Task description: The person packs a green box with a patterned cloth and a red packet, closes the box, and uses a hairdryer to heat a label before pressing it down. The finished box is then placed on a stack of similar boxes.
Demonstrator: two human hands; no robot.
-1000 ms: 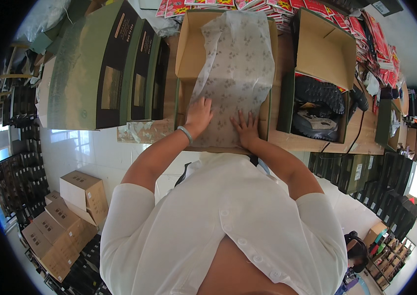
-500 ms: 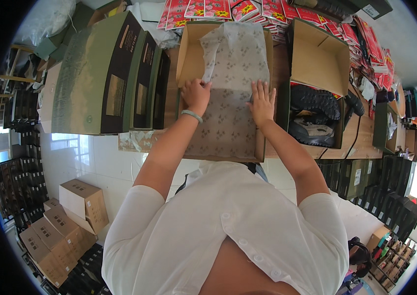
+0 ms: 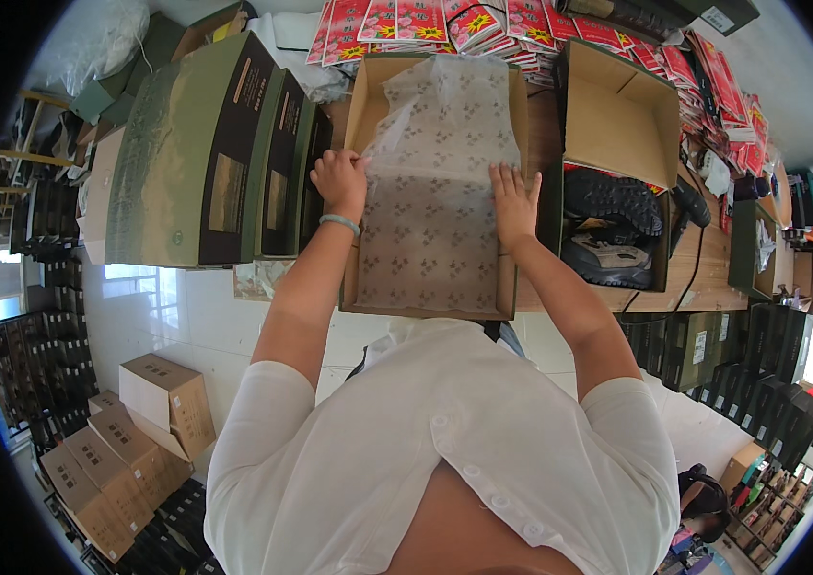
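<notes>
Though thin, wrinkled translucent paper [image 3: 435,235] with grey sprigs.

The left hand [image 3: 338,182] and right hand [image 3: 517,204] rest at opposite edges of patterned paper [image 3: 430,230] lining an open box [image 3: 350,280]

On the table [image 3: 704,257] before the person [image 3: 426,412], an open box [image 3: 508,273] has tissue paper [image 3: 430,211] laid in it. A row of boxes [image 3: 176,153] stands to its left, a second open box [image 3: 617,105] with shoes [image 3: 613,201] inside to its right. Packets [image 3: 397,24] lie behind; cartons [image 3: 128,441] sit over on the left.
</notes>
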